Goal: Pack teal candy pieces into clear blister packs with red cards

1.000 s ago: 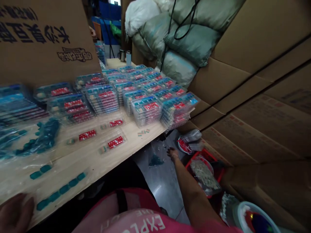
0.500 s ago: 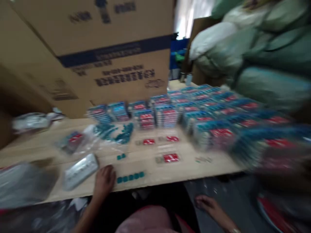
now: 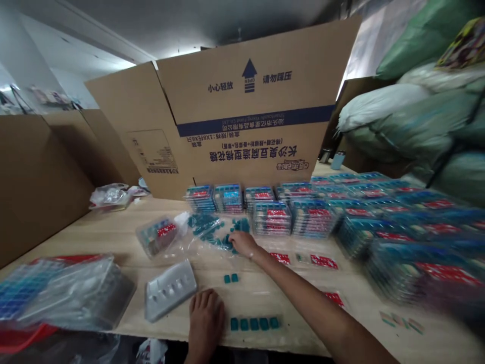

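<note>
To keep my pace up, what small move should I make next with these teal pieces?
Probably slide the pair of teal pieces down to the row beside your left hand: the pair sits apart, just below your right hand at the loose pile on clear plastic.

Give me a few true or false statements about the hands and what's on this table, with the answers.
The right hand touches the teal pieces heaped on clear plastic. True.
The left hand holds the silver tray. False: it rests on the table beside the tray.
A row of teal pieces lies to the right of the left hand. True.
The stacked clear packs stand on the floor. False: they stand on the wooden table.
</note>
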Available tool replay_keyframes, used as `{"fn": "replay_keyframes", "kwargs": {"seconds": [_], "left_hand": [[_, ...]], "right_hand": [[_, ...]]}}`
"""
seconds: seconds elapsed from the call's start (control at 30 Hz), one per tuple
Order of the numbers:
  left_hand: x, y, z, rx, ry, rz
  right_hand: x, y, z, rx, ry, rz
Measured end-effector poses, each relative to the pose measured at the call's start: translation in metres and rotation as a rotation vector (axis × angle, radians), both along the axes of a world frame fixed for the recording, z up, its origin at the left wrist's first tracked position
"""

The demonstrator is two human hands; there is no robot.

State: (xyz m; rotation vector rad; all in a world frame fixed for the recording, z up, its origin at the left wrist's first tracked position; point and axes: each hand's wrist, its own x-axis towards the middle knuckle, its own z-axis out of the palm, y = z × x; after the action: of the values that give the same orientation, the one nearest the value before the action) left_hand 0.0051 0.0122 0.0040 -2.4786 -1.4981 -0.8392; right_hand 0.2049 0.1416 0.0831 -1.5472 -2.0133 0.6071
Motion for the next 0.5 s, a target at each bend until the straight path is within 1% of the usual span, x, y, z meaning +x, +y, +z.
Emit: {"fn": "replay_keyframes", "kwargs": {"seconds": [0.03,0.1,0.2,0.27,0.33,0.4,0.47,0.5], "left_hand": [[-0.001,0.001,-0.002,0.002,-0.001,-0.009],[-0.001,0.003,-0.005,-0.004,-0.011,-0.019],[-0.001,0.003,-0.009,-0.017,-0.042,-0.002],[-0.001,0.003,-0.010,-0.021,-0.045,0.023],[0.000,0.002,-0.009,-0.039,-0.027,0.041],[-0.001,0.001,-0.009,-0.072,-0.003,0.067],[-0.003,0.001,-0.009,-0.083,0.002,0.119],[-0.004,0.002,-0.009,-0.078,-0.007,0.155]], "right_hand": [[-0.008,0.019,-0.003,-0.021,-0.027,-0.006],[-0.021,0.048,-0.014,-0.067,-0.072,0.001],[-0.029,0.070,-0.029,-0.109,-0.092,0.029],[-0.027,0.078,-0.034,-0.121,-0.083,0.044],[-0.022,0.083,-0.033,-0.119,-0.062,0.046],[-0.013,0.080,-0.028,-0.088,-0.029,0.032],[0.000,0.067,-0.025,-0.033,0.014,0.008],[0.008,0.055,-0.024,-0.008,0.035,-0.001]]}}
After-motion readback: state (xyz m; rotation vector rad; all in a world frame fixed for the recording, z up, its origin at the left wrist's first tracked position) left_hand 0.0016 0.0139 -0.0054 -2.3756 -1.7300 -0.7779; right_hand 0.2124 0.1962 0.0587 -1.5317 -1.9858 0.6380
